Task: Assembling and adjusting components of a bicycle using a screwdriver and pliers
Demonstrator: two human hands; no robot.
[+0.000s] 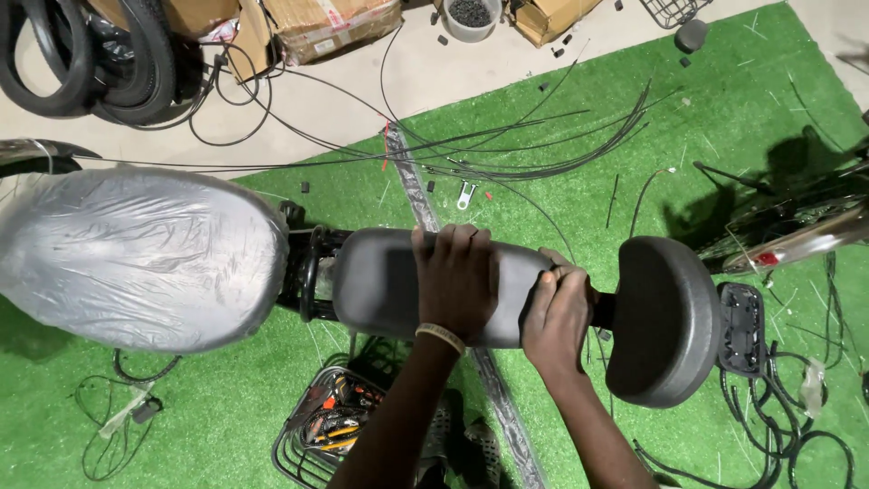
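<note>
Seat [389,285], grey, lies mid-scene between wrapped saddle [136,258] at left and backrest [665,317] at right. Cardboard boxes [330,27] far, pale labels. My left hand [455,285] is spread flat on seat; right hand [557,312] is curled around seat's right end. Basket [317,430] near, partly hidden by my arm.

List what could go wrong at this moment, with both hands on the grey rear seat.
The right hand sits in the narrow gap between the rear seat pad and the backrest, so fingers might get pinched if either part shifts. The loose black cables across the green turf could catch a foot. The left hand only presses flat on top, so the pad might slip.
</note>
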